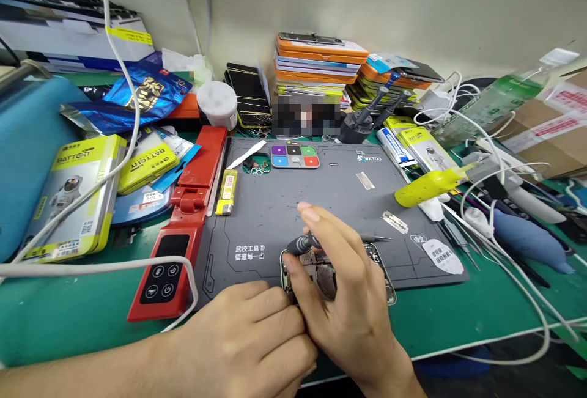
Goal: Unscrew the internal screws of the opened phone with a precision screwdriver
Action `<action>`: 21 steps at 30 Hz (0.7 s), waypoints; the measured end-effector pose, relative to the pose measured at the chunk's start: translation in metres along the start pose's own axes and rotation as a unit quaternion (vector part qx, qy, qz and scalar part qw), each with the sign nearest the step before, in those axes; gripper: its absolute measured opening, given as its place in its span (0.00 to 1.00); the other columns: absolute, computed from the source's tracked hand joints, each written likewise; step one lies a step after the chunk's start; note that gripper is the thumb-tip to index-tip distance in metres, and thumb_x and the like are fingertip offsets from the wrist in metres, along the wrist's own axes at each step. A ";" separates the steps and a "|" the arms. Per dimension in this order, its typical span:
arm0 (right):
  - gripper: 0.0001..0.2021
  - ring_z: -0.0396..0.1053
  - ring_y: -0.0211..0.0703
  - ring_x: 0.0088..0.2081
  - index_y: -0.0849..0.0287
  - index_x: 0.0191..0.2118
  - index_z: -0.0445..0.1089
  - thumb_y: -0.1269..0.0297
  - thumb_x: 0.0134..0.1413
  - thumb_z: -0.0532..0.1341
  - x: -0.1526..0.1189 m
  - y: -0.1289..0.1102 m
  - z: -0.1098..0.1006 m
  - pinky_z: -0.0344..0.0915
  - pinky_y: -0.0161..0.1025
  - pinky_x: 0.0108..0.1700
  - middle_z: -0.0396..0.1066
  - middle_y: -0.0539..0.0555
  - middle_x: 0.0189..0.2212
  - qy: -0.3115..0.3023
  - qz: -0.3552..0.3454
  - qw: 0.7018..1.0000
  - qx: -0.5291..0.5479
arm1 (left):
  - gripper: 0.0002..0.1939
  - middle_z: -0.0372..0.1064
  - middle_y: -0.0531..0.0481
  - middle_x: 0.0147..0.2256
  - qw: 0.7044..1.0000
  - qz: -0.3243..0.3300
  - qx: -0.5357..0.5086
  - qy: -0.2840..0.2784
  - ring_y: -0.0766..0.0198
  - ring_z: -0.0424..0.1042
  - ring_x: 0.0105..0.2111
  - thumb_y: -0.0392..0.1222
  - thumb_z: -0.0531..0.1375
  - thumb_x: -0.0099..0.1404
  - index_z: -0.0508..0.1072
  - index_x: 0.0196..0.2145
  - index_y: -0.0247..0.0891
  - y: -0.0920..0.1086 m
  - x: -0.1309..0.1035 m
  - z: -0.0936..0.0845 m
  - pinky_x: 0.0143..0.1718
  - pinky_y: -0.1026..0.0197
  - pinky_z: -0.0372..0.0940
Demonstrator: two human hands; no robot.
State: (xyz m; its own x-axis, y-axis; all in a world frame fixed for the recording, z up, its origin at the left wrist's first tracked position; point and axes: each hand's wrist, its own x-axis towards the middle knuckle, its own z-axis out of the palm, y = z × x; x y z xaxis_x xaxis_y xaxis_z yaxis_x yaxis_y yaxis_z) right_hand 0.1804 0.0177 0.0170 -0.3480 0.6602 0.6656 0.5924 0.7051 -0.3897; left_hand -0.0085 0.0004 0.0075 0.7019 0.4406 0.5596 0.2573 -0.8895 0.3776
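An opened phone (326, 279) with its inner parts bare lies at the front edge of a grey work mat (270, 196). My left hand (257, 337) is curled closed against the phone's near left corner; its fingertips are hidden. Over the phone, my right hand (351, 288) has its thumb and index finger apart, the thumb tip by the phone's far left corner. A dark-handled screwdriver (300, 244) lies just behind the phone, passing behind my right fingers. Its thin shaft points right. Most of the phone's right half is covered by my right hand.
A red folding device (177, 257) and a white cable (137, 268) flank the mat's left side. A yellow bottle (419, 189), a razor blade (395, 222) and loose cables lie right. Stacked cases (321, 58) and a screwdriver holder (355, 128) stand behind.
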 end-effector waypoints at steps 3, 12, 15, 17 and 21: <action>0.36 0.67 0.45 0.68 0.67 0.74 0.55 0.83 0.63 0.62 0.000 0.001 0.002 0.75 0.45 0.65 0.69 0.64 0.67 0.001 0.011 1.000 0.008 | 0.14 0.74 0.50 0.28 1.000 -0.012 -0.014 -0.002 0.59 0.68 0.28 0.30 0.56 0.77 0.77 0.34 0.35 0.000 0.001 -0.001 0.29 0.55 0.65; 0.35 0.79 0.44 0.50 0.56 0.74 0.56 0.83 0.66 0.60 -0.010 -0.003 0.001 0.81 0.45 0.52 0.76 0.58 0.54 0.127 0.106 0.979 0.118 | 0.05 0.77 0.50 0.35 0.980 -0.117 -0.159 0.032 0.63 0.71 0.33 0.31 0.59 0.78 0.74 0.44 0.37 -0.006 0.001 -0.003 0.35 0.61 0.68; 0.28 0.78 0.42 0.42 0.54 0.69 0.61 0.79 0.68 0.57 -0.010 -0.007 -0.007 0.80 0.43 0.45 0.77 0.53 0.43 0.218 0.166 0.943 0.187 | 0.06 0.77 0.52 0.37 0.954 -0.183 -0.232 0.039 0.65 0.74 0.36 0.31 0.61 0.77 0.75 0.46 0.39 -0.007 0.001 -0.001 0.38 0.64 0.68; 0.25 0.75 0.43 0.36 0.54 0.67 0.63 0.77 0.68 0.55 -0.009 -0.010 -0.012 0.78 0.42 0.39 0.77 0.51 0.37 0.246 0.184 0.926 0.218 | 0.06 0.77 0.53 0.38 0.942 -0.206 -0.260 0.045 0.66 0.76 0.36 0.30 0.62 0.77 0.77 0.46 0.40 -0.007 0.002 0.001 0.38 0.65 0.68; 0.24 0.73 0.46 0.31 0.56 0.64 0.65 0.77 0.65 0.54 -0.008 -0.014 -0.017 0.76 0.47 0.36 0.76 0.51 0.32 0.235 0.159 0.933 0.221 | 0.07 0.79 0.56 0.38 0.921 -0.253 -0.289 0.060 0.68 0.77 0.36 0.31 0.64 0.76 0.80 0.44 0.42 -0.007 0.003 0.001 0.38 0.67 0.68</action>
State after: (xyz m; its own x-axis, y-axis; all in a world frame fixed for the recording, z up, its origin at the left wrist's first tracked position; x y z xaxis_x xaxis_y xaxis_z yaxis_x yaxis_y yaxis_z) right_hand 0.1872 -0.0014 0.0282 0.2121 0.7413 0.6368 0.2188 0.5990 -0.7703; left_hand -0.0074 0.0077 0.0065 0.5018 0.8223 0.2685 0.1102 -0.3687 0.9230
